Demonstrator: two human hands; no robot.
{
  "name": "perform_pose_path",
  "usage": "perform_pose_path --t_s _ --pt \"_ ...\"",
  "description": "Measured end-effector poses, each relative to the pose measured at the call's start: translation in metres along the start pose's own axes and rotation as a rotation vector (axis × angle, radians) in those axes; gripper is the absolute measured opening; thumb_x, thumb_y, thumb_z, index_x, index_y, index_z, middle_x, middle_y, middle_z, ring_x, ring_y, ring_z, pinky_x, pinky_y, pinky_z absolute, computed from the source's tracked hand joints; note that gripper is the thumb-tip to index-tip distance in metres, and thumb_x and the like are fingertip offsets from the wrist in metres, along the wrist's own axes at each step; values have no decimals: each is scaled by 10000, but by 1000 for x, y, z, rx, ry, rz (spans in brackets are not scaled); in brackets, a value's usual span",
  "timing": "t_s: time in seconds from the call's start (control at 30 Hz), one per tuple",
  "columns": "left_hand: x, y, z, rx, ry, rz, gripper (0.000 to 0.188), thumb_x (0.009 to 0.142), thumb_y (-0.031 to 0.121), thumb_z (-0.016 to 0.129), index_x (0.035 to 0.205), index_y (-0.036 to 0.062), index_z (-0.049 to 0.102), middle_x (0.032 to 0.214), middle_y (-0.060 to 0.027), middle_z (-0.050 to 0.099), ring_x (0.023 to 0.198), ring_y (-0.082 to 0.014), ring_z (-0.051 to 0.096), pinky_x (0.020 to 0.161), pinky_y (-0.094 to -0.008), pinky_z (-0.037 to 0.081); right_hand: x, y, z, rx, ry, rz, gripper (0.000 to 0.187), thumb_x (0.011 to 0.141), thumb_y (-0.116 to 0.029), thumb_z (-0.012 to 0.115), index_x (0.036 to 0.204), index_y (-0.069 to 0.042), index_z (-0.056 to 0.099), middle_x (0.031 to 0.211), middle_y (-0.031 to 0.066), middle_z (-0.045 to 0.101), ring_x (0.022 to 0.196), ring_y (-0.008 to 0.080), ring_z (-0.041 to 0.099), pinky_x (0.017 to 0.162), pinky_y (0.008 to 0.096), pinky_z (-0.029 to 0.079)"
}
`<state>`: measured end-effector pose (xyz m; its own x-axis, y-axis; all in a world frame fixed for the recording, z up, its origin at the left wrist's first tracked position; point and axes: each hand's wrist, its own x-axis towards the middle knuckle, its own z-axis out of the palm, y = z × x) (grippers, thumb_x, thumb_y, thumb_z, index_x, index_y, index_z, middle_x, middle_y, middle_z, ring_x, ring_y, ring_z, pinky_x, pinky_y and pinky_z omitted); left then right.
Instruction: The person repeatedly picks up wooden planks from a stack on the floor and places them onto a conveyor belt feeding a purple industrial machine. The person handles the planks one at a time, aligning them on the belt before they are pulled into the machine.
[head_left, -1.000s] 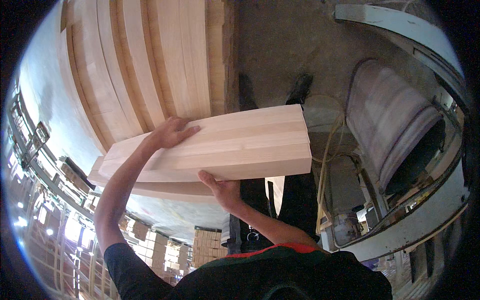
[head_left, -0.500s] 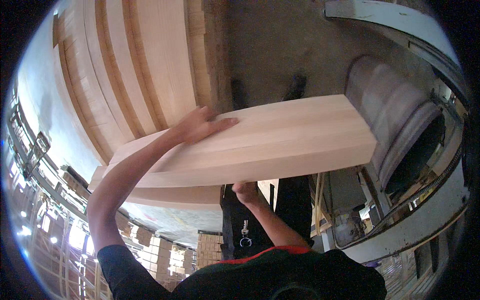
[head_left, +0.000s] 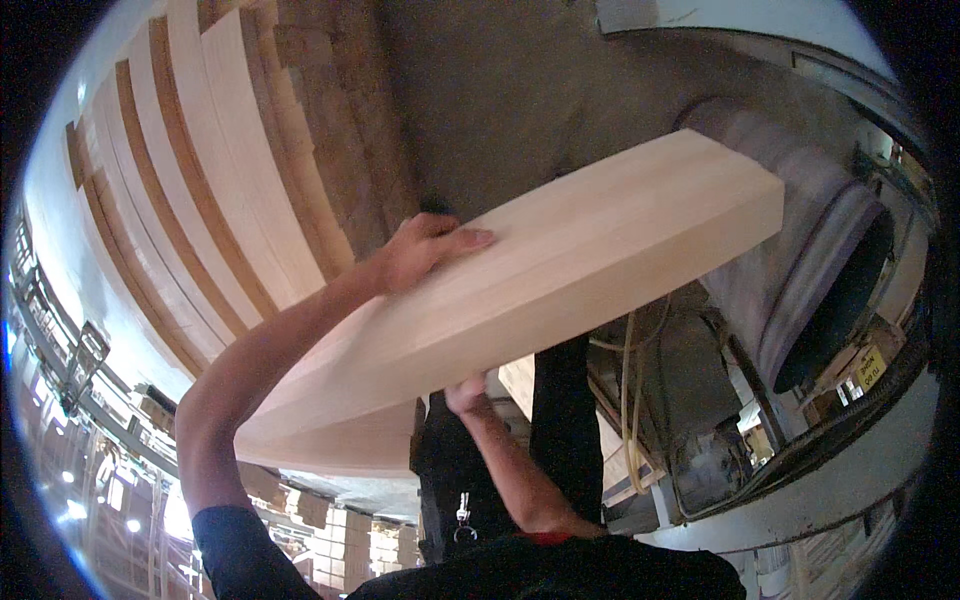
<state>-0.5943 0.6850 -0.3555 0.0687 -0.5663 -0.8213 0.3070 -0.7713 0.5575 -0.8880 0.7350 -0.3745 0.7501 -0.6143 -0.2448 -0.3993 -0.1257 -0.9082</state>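
Note:
A long, thick pale wooden board [head_left: 560,260] lies slantwise across the view, its right end farther away than its left. My left hand [head_left: 430,252] grips its far edge, with the thumb lying on the top face. At the near edge, my right hand [head_left: 467,393] holds the board from below; the board hides part of those fingers. The board's right end overlaps a wide greyish-brown belt [head_left: 800,250] in the view; I cannot tell whether they touch.
Several similar pale boards [head_left: 235,130] are stacked at the left. A pale curved machine frame [head_left: 800,510] runs round the belt at the lower right, with a yellowish hose [head_left: 628,400] hanging beside it. Keys [head_left: 463,510] hang at my front, and stacked timber [head_left: 340,540] stands at the lower left.
The board has swung so that its right end is farther away and its left end nearer me. Both hands have kept their hold. The stacked boards now appear farther left in the view.

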Motion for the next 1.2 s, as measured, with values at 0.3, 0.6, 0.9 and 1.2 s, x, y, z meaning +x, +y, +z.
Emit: perform_pose_path --t_s 0.3,0.6,0.9,1.2 --pt "-16 6 -1 -4 114 41 821 688 582 675 1087 -127 572 989 -233 640 943 -263 620 880 -379 455 -4 -50 25 239 -225 244 413 900 -319 460 1178 -14 476 1183 173 489 1111 322 472 937 461 372" --pt "-134 139 -16 24 426 374 658 704 525 671 901 -98 596 788 -213 628 722 -249 591 675 -385 448 27 -111 9 326 -77 248 464 891 -389 439 1190 -35 460 1192 162 482 1102 313 483 912 474 398" --pt "-318 360 28 443 684 673 646 766 582 592 904 -48 616 745 -225 583 739 -308 598 683 -424 446 126 -258 -91 809 473 283 515 881 -459 418 1201 -57 445 1201 151 475 1093 303 493 887 487 425" --pt "-370 643 154 933 541 839 905 692 789 488 820 -97 620 753 -262 613 749 -392 619 698 -443 483 249 -455 -323 1296 1243 -156 567 872 -530 397 1213 -78 429 1211 140 468 1084 294 504 862 500 451"
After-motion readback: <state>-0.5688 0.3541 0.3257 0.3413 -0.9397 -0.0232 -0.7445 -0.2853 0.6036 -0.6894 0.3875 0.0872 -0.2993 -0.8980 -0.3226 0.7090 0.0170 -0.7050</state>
